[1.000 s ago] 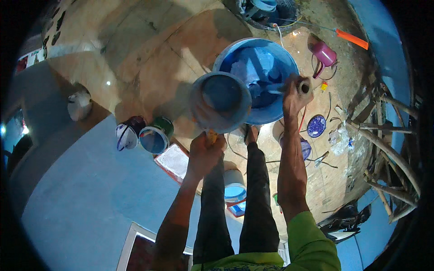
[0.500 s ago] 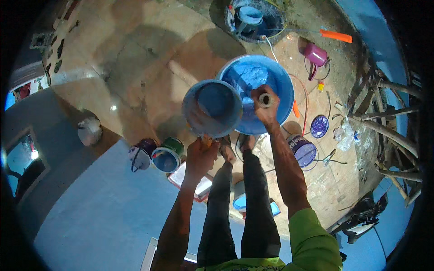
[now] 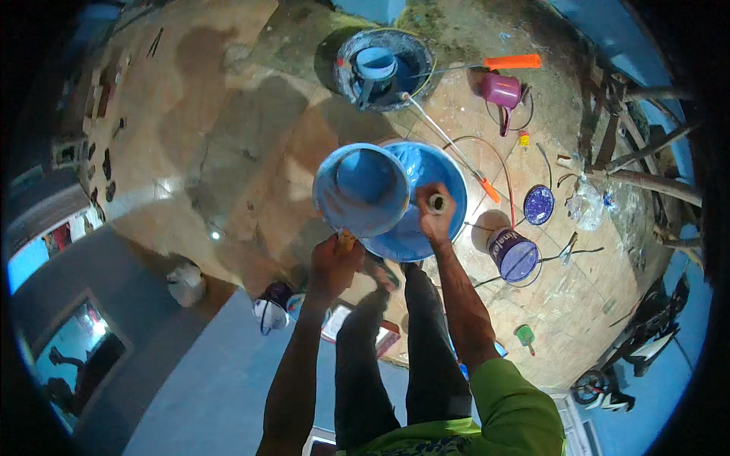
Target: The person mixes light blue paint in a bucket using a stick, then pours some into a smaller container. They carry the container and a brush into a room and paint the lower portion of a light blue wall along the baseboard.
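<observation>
A small blue bucket (image 3: 362, 186) is held up in front of a large blue tub (image 3: 456, 171), hiding the tub's left part. My left hand (image 3: 331, 267) is closed at the bucket's near rim, where a small orange-brown piece shows by the fingers. Over the tub, my right hand (image 3: 436, 220) grips a pale round stick (image 3: 436, 203) seen end-on, its tip dark and hollow-looking. Its lower end is hidden under the hand. Wet blue paint (image 3: 412, 159) shows inside the tub.
A dark round basin (image 3: 418, 57) with a small blue pail stands beyond. Rightward are an orange-handled roller (image 3: 487, 188), a purple dipper (image 3: 501, 90), a purple lid (image 3: 538, 204) and a paint bucket (image 3: 514, 255). Wooden poles (image 3: 654, 186) line the right side.
The view has shifted, and the tub and floor items appear lower and further left. The small bucket now covers more of the tub. Both hands keep their holds.
</observation>
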`<action>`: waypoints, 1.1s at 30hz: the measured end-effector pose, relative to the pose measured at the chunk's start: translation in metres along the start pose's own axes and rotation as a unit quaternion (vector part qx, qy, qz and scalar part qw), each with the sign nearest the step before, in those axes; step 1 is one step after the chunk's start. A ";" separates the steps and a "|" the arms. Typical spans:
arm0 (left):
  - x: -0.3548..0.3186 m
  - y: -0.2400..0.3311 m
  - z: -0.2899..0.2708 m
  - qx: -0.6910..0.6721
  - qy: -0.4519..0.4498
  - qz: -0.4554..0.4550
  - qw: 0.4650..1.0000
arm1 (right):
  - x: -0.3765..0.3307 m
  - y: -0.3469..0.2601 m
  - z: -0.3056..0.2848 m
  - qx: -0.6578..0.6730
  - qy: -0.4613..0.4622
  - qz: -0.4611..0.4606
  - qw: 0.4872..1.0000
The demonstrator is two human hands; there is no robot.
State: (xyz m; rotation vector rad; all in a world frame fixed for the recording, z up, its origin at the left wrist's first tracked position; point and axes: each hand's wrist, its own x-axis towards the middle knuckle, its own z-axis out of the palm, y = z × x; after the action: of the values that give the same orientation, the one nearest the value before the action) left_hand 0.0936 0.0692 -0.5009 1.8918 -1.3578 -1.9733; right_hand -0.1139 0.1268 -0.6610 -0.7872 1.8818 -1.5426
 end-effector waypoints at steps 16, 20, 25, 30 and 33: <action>0.143 0.047 -0.079 0.295 -0.221 0.143 0.919 | -0.042 -0.007 0.057 -0.109 0.311 0.106 0.938; 0.162 0.068 -0.107 0.248 -0.272 0.086 0.926 | -0.050 0.007 0.014 -0.087 0.598 0.077 0.793; 0.159 0.101 -0.109 0.284 -0.264 0.035 0.921 | 0.015 -0.008 0.025 -0.006 0.720 0.072 0.690; 0.178 0.078 -0.119 0.274 -0.292 0.082 0.913 | 0.022 -0.019 0.092 0.029 0.590 0.050 0.806; 0.180 0.077 -0.118 0.279 -0.297 0.073 0.910 | -0.013 -0.021 0.118 -0.065 0.470 0.077 0.877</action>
State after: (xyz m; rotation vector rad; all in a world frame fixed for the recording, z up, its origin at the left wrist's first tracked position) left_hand 0.1133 -0.1478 -0.5701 1.2902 -2.3595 -2.3622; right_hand -0.0155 0.0570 -0.6591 0.1591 2.6454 -1.8781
